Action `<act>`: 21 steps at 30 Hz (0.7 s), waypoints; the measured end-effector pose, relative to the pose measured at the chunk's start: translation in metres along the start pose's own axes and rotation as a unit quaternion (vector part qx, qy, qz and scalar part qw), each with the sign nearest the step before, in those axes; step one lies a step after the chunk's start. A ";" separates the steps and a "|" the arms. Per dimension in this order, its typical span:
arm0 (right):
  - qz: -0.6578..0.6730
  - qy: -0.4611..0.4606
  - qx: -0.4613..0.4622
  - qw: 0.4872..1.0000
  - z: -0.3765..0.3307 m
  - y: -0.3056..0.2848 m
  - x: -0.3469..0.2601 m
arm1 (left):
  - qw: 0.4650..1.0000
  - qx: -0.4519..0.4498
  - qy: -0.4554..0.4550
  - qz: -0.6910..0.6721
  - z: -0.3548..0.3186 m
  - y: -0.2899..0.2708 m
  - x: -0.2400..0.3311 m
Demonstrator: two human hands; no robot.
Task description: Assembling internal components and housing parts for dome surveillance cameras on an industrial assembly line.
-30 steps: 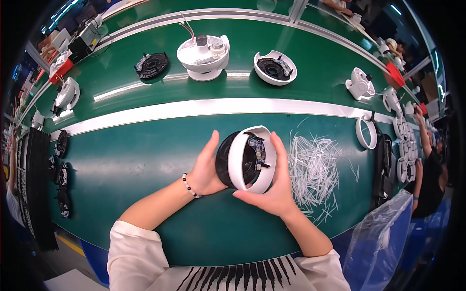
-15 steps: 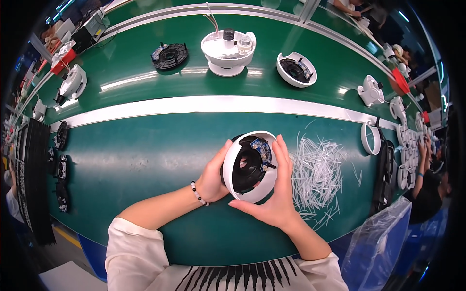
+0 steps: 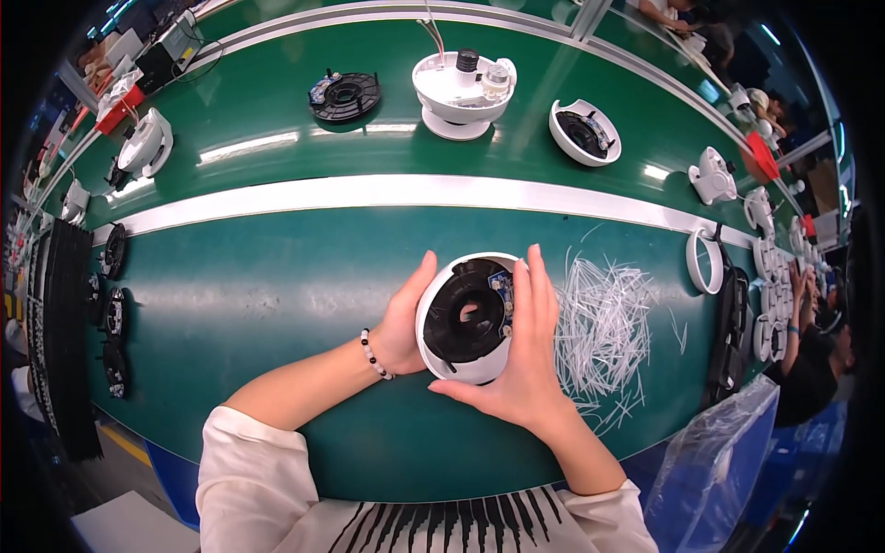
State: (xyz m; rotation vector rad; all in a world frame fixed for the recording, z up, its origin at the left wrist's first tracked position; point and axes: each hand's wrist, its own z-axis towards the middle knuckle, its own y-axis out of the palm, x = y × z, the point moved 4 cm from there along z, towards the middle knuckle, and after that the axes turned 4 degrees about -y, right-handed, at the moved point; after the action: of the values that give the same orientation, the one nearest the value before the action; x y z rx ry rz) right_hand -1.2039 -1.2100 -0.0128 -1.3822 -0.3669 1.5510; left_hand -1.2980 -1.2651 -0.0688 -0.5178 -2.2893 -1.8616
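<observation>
I locate the black disc (image 3: 447,323) inside the white shell (image 3: 475,371), above the desk (image 3: 230,341), between left hand (image 3: 399,330) and right hand (image 3: 527,373). Left is clamped on the shell's left rim; right clamps its right side, nearer the blue circuit board (image 3: 500,283).

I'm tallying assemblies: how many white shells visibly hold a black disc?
2: a held shell between the left hand and right hand, and a far shell on the green surface, right of the wired white unit. Some edge parts are too small to judge.
</observation>
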 end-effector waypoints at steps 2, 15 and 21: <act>0.006 -0.012 0.003 1.000 0.003 0.002 -0.002 | 1.000 0.013 -0.002 0.018 -0.003 -0.002 0.002; 0.027 -0.014 -0.041 0.999 0.007 0.015 -0.002 | 1.000 -0.017 0.011 0.005 -0.015 -0.019 0.002; 0.018 -0.013 0.021 1.000 0.004 0.024 -0.012 | 1.000 -0.007 0.012 0.000 -0.027 -0.016 0.007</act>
State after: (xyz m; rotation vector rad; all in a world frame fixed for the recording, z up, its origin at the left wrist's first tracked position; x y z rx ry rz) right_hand -1.2199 -1.2295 -0.0231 -1.3436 -0.3243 1.5995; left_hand -1.3130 -1.2927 -0.0750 -0.4939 -2.2642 -1.8740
